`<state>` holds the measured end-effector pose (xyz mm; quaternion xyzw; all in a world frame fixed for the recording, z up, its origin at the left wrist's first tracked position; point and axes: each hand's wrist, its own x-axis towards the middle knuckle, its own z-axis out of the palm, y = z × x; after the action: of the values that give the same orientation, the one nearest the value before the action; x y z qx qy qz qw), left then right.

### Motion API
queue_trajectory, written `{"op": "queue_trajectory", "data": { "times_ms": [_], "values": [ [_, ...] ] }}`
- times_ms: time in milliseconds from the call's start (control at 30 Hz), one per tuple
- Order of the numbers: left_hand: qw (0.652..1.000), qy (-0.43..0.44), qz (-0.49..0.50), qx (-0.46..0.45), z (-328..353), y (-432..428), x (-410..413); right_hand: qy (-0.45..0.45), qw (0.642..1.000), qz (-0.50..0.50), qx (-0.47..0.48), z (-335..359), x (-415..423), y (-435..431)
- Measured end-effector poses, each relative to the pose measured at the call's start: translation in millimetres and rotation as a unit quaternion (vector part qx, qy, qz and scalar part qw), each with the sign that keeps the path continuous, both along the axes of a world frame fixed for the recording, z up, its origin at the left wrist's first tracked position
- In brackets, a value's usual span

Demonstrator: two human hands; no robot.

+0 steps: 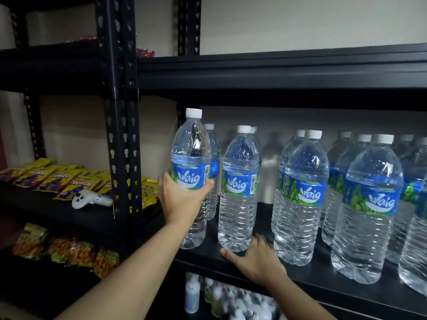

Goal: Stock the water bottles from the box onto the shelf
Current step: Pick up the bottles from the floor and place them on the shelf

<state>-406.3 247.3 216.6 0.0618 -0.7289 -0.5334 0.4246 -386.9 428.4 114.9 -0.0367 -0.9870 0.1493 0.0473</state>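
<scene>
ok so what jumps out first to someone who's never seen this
The row of clear water bottles with blue labels, filling the black shelf at centre and right. Next, the left hand gripping one bottle at the row's left end, while the right hand rests on the shelf edge. Yellow snack packs lie at left.

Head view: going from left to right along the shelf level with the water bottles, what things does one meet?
Yellow snack packs → white controller → black post → left hand holding a bottle → standing bottle → row of bottles.
</scene>
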Motion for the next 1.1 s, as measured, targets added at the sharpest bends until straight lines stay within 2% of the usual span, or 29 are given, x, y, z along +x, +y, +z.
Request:
{"op": "queue_trajectory", "data": {
  "times_ms": [367,500,633,867,1100],
  "values": [
    [0.999,-0.044,-0.001,0.021,-14,3,-58,0.016,1.0,-0.004,0.006,-2,0,-1],
    [0.998,-0.055,-0.01,-0.005,-19,3,-67,0.025,1.0,-0.008,0.002,-6,-4,1],
    [0.997,-0.063,-0.043,-0.027,-27,-4,-66,0.024,1.0,-0.008,0.003,-8,-5,1],
    [0.973,-0.178,-0.141,-0.032,-97,-22,-48,-0.001,1.0,-0.005,0.001,5,4,-3],
    [0.965,-0.195,-0.171,-0.046,-93,-24,-42,0.012,1.0,-0.007,-0.004,-3,-1,-2]
  ]
}}
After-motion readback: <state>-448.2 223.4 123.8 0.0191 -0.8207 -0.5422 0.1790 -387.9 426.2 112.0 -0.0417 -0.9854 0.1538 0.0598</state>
